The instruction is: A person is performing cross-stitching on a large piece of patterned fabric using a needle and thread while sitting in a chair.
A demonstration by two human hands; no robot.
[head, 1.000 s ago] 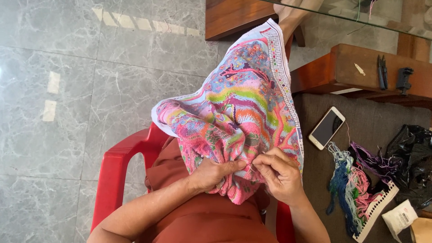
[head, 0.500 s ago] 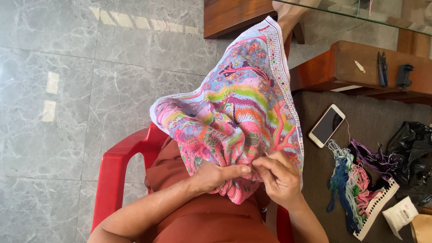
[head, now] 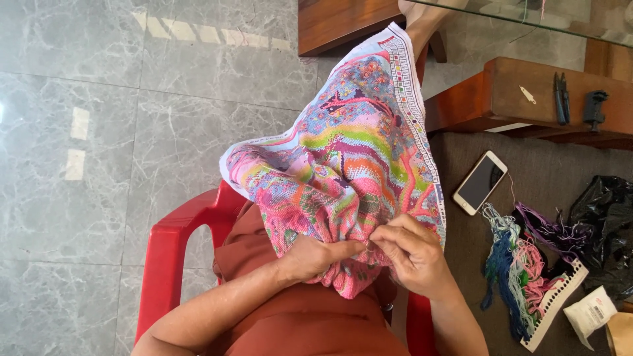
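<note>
I sat in a red plastic chair with the cross-stitch canvas draped over my lap and knee, its multicoloured stitched side up and its white printed border running down the edge near the mat. My left hand gripped a bunched fold of the fabric near its lower end, fingers curled and pressed together, index finger pointing across to the other hand. My right hand met it at the same fold, fingertips pinched tight on the cloth; could not tell whether a needle sat between them, too small to see. The gathered fabric hid both palms and most of my lap.

To my right lay a dark mat. On it were a smartphone, screen dark, just beside the canvas border, and further down a white thread organiser card with floss skeins in blue, green, pink and purple looped off it. A black plastic bag sat crumpled next to the threads, contents hidden. A small white packet lay by the card's end. Above the mat stood a low wooden table carrying dark-handled pliers, a small black clamp-like item and a tiny pale object. Grey marble floor tiles were on my left.
</note>
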